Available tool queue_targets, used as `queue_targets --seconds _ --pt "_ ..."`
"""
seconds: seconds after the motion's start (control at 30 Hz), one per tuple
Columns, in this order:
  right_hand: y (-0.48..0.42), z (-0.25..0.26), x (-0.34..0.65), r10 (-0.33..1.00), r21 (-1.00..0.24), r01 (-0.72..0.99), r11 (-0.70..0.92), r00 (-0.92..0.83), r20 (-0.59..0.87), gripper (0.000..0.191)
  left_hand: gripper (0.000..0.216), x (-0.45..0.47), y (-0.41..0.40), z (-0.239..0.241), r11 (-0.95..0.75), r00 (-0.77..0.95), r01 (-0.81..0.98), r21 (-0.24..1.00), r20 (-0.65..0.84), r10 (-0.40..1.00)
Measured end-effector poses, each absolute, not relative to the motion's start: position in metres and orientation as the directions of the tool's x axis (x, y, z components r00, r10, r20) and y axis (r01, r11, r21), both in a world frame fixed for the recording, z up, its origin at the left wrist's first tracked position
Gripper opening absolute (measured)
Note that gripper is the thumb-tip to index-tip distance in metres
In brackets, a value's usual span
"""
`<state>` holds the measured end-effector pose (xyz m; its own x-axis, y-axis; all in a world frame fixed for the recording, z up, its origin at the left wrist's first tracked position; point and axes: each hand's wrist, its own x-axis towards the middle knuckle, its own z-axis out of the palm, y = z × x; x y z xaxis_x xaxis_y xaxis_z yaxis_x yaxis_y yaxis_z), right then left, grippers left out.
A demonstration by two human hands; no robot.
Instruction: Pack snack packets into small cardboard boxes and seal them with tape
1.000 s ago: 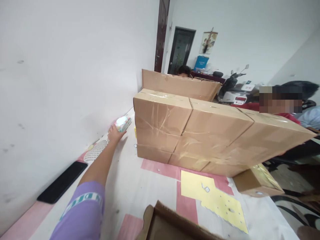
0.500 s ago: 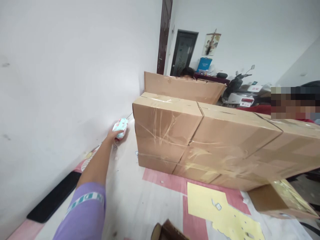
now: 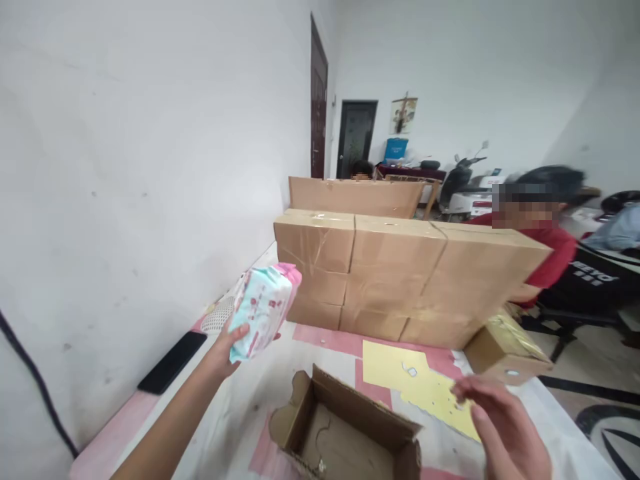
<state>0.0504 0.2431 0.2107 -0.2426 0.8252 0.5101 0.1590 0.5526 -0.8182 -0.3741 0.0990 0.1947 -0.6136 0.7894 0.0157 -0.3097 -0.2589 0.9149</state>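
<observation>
**Hand and Pack Position: Left-Hand Hold Above the Tabletop**

1. Far left: a black cable hangs against the white wall. A black phone lies flat on the tabletop beside the wall, with a white mesh item just beyond it.

2. Left hand: the fingers are wrapped around the lower end of a soft pack, white and teal with a pink end. The print is too small to read. The pack is held clear of the tabletop.

3. Key relation: the long axis of the pack runs from the left hand up and to the right, with the pink end uppermost and farthest from the palm. Only the left hand touches it. The right hand is well apart, on the far side of the box.

4. Centre: an open-topped cardboard box stands on the tabletop, below and to the right of the pack and between the two hands. Its flaps are raised and no contents are visible. Behind it stands a stack of taped cartons, and a yellow sheet lies flat in front of the stack.

5. Right hand: the fingers are loosely spread and point left. It holds nothing and hovers over the edge of the yellow sheet. A small carton leans by the stack just beyond it.

6. Far right: a person in a red top sits behind the cartons.
</observation>
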Motion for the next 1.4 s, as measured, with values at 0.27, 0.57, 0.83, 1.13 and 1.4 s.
queue_targets --seconds 0.27,0.57,0.83,1.13,1.4 --pt "0.222 0.325 -0.025 0.269 -0.689 0.043 0.723 -0.937 0.224 0.086 0.099 -0.279 0.063 0.233 -0.132 -0.206 -0.008 0.991 0.127 0.970" --pt "0.220 0.296 -0.029 0.054 -0.755 0.034 0.655 -0.999 0.002 0.115 0.098 -0.256 0.047 0.221 -0.101 -0.168 0.325 0.940 0.162 0.972" --pt "0.196 0.273 -0.008 0.303 -0.962 0.162 0.221 -0.949 -0.090 0.090 0.086 -0.238 0.030 0.197 -0.127 -0.260 -0.176 0.976 0.078 0.962" --pt "0.198 0.242 0.006 0.575 -0.980 0.058 -0.192 -0.802 -0.160 0.064 0.081 -0.218 0.013 0.139 -0.125 -0.351 0.317 0.940 0.238 0.905" --pt "0.212 0.231 0.020 0.609 -0.945 0.111 0.308 -0.786 0.105 0.085 0.062 -0.212 -0.001 0.128 -0.399 0.160 0.715 0.574 0.420 0.893"
